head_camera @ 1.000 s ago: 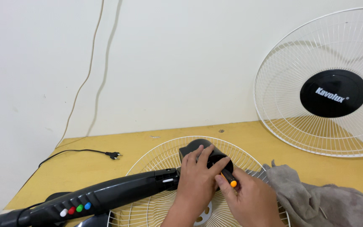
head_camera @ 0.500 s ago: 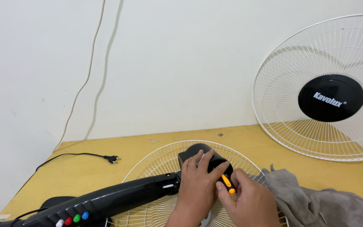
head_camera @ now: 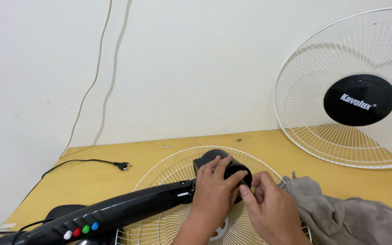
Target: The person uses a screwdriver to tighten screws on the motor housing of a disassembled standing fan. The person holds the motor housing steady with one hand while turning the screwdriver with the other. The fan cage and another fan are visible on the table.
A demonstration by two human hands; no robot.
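Observation:
A black fan motor housing (head_camera: pixel 212 159) sits at the middle of a white wire rear grille (head_camera: pixel 164 174) that lies flat on the yellow table (head_camera: pixel 91 181). My left hand (head_camera: pixel 214 193) wraps over the housing from the near side and grips it. My right hand (head_camera: pixel 271 208) is pressed to the housing's right end with thumb and fingertips pinched together; what they pinch is hidden. The fan's black neck (head_camera: pixel 123 211), with a row of coloured buttons (head_camera: pixel 81 230), runs from the housing to the lower left.
A second white wire grille (head_camera: pixel 314 90) with a black centre disc leans against the wall at the right. A grey cloth (head_camera: pixel 345 213) lies crumpled beside my right hand. A black power plug (head_camera: pixel 122 165) and its cord lie at the left.
The orange-tipped screwdriver seen in my right hand earlier is no longer visible. My right hand's fingers have drawn in against the housing's end. The camera has tilted slightly.

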